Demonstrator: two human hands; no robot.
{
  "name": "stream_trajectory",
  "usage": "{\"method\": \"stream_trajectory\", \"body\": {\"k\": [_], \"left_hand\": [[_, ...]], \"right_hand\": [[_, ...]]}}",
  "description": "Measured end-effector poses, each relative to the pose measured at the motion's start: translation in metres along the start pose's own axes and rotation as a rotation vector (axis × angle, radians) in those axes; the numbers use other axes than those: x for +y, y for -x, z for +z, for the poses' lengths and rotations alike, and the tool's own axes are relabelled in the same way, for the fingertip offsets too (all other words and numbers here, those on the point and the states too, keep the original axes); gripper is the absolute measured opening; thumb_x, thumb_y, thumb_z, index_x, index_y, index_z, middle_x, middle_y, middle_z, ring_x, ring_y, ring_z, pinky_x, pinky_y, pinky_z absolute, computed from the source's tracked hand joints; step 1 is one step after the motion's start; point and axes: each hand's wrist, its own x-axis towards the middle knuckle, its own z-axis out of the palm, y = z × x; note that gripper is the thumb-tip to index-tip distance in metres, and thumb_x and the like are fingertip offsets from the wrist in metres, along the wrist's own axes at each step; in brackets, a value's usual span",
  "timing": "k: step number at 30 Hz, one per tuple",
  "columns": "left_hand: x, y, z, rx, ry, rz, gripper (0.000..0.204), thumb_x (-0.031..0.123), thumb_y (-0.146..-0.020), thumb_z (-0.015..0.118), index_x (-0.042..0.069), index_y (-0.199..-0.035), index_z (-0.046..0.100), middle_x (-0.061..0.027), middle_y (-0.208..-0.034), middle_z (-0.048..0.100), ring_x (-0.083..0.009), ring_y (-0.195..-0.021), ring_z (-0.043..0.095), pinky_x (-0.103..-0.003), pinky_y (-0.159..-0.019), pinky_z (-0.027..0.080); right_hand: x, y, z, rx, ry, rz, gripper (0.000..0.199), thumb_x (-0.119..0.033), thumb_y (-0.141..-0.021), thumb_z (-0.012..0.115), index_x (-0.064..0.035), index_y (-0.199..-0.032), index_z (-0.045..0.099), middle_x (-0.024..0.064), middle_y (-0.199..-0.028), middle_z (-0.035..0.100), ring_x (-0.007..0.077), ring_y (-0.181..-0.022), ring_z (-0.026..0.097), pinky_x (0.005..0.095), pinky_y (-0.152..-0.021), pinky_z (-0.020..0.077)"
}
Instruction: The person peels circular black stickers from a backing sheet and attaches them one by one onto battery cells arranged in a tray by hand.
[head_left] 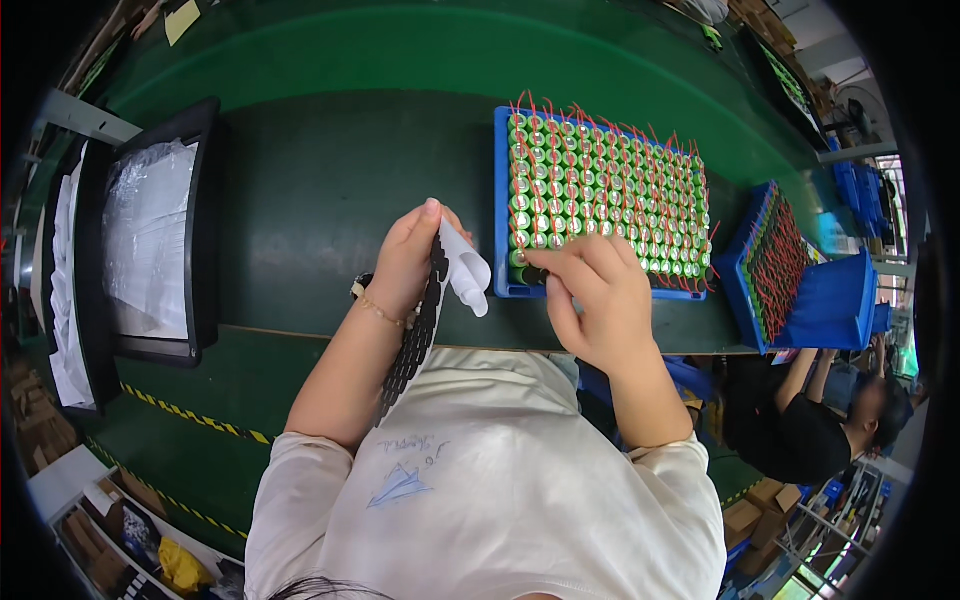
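Rows of green cylindrical cells (600, 205) stand close together in a blue tray (501, 180), with thin red wires (625, 190) running over their tops. At the tray's near left corner, the right hand (600, 300) has its fingertips at the end cell; whether they pinch or only press it, I cannot tell. Apart from it, just left of the tray, the left hand (405, 255) is clamped on the top of a hanging sheet of black pieces (412, 335), whose white backing (466, 272) curls away to the right. The dark green surface (350, 180) carries the tray. To the right is a second blue tray (740, 300) with more red wires; well to the left, a black tray (206, 230) holds plastic-covered white material (150, 240). Beyond the surface's near edge, at right, is a person in black (800, 430).
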Motion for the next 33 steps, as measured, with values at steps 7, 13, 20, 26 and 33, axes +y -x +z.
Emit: {"method": "stream_trajectory", "body": {"k": [7,13,20,26,33], "left_hand": [[0.005,0.003,0.006,0.040,-0.031,-0.036,0.043,0.037,-0.103,0.038,0.006,-0.076,0.050,-0.0051,-0.076,0.051,-0.0192,-0.078,0.055,-0.039,-0.091,0.044],[0.002,0.004,0.005,0.038,-0.054,-0.049,0.045,0.039,-0.103,0.038,0.005,-0.077,0.053,-0.0048,-0.075,0.051,-0.0184,-0.078,0.054,-0.036,-0.090,0.044],[-0.008,0.001,-0.004,-0.001,-0.116,-0.032,0.043,0.037,-0.104,0.038,0.005,-0.081,0.054,-0.0082,-0.078,0.058,-0.0167,-0.077,0.055,-0.030,-0.074,0.047],[-0.012,0.000,-0.007,0.008,-0.150,-0.012,0.043,0.039,-0.104,0.038,0.005,-0.084,0.056,-0.0079,-0.078,0.060,-0.0155,-0.074,0.057,-0.029,-0.071,0.048],[-0.023,-0.004,-0.011,0.088,-0.244,0.012,0.040,0.037,-0.104,0.042,0.005,-0.086,0.058,-0.0049,-0.077,0.062,-0.0123,-0.070,0.060,-0.027,-0.069,0.050]], "right_hand": [[0.007,-0.014,0.024,-0.047,0.074,0.041,0.022,-0.001,-0.075,0.065,-0.0081,-0.096,0.070,0.0064,-0.086,0.061,0.0265,-0.076,0.057,0.0384,-0.069,0.0453],[0.015,0.005,0.020,0.027,0.034,0.086,0.014,-0.002,-0.073,0.071,-0.0069,-0.086,0.068,0.0053,-0.083,0.064,0.0264,-0.076,0.059,0.0372,-0.067,0.0458],[0.012,0.022,0.016,-0.005,-0.011,-0.002,0.015,-0.003,-0.070,0.074,-0.0080,-0.082,0.067,0.0053,-0.082,0.063,0.0259,-0.076,0.059,0.0363,-0.066,0.0458],[0.018,0.035,0.021,0.039,0.019,-0.028,0.021,-0.005,-0.069,0.074,-0.0111,-0.087,0.068,0.0036,-0.092,0.063,0.0252,-0.085,0.058,0.0388,-0.075,0.0443],[0.009,0.068,0.038,-0.071,0.238,0.017,0.058,-0.019,-0.075,0.072,-0.0118,-0.129,0.056,0.0078,-0.142,0.049,0.0267,-0.134,0.043,0.0462,-0.112,0.0225]]}}
